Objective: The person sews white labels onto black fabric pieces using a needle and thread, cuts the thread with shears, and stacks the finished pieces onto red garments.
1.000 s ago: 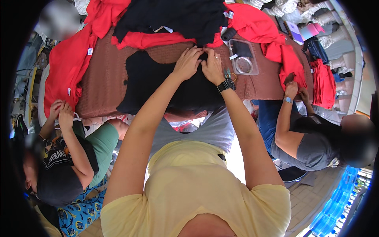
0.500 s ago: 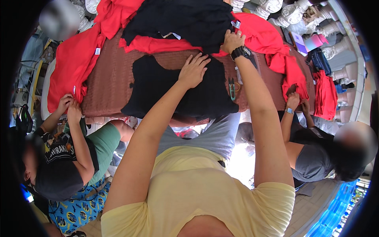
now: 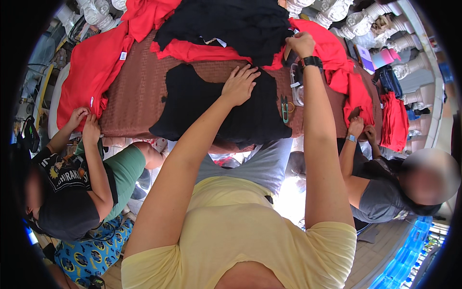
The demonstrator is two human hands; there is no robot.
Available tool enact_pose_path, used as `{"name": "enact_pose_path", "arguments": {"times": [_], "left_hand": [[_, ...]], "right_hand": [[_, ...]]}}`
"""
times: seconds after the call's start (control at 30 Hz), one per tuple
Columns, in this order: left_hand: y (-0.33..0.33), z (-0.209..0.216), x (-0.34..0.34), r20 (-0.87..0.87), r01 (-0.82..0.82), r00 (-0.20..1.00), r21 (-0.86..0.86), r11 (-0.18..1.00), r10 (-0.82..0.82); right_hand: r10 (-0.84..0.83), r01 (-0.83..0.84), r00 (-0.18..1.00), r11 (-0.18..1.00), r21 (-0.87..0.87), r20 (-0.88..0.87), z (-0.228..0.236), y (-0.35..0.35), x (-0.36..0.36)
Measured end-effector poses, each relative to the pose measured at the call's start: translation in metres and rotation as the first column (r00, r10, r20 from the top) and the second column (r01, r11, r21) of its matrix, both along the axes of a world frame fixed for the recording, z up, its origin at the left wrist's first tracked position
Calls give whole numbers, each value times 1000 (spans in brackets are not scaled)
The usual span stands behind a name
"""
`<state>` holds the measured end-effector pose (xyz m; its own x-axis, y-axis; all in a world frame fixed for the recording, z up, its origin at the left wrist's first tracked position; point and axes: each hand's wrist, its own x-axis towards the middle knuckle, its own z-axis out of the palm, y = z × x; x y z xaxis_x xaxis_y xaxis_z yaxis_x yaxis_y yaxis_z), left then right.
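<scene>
A black garment [image 3: 192, 108] with a scooped neckline is spread on the brown-covered table in front of me. My left hand [image 3: 240, 84] lies flat on its upper part with the fingers stretched out. Farther back is a pile of black cloth [image 3: 221, 24] on top of red fabric. At the right edge of that pile, my right hand [image 3: 302, 44] pinches a piece of black cloth, its fingers closed and the wrist raised. Green-handled thread snips [image 3: 284, 110] rest beside the garment's right side, below a clear plastic box [image 3: 297, 86].
Red garments [image 3: 98, 67] cover the table's left side and more red cloth [image 3: 332, 58] its right. A person [image 3: 77, 188] at the left and another [image 3: 380, 178] at the right handle red cloth. A pink tumbler [image 3: 386, 57] and white balusters [image 3: 361, 21] stand at the back right.
My right hand has lifted and shifted slightly right, from lying on the black cloth's edge to a pinch. My left hand stays flat on the garment.
</scene>
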<state>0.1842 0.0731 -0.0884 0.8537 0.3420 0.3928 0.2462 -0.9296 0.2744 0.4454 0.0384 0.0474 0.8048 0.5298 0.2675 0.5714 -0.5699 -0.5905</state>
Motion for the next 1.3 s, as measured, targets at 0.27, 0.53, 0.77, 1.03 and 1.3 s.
{"name": "enact_pose_path", "arguments": {"times": [0.27,0.53,0.77,1.03,1.3], "left_hand": [[33,27,3,112,102,993,-645,757,-38],[-10,126,-74,237,187,927,-964,190,291],[-57,112,-121,185,162,901,-983,89,392],[-42,68,-138,111,-35,911,-939,343,398],[-64,64,-114,155,-74,918,-837,542,365]], "right_hand": [[232,-29,936,801,597,-266,66,-132,-92],[349,98,794,735,671,-498,1,-180,-215],[697,-573,717,603,555,-17,-24,-155,-284],[293,-366,898,911,190,327,-106,-65,-164],[234,-246,869,969,-29,435,-135,-49,-158]]}}
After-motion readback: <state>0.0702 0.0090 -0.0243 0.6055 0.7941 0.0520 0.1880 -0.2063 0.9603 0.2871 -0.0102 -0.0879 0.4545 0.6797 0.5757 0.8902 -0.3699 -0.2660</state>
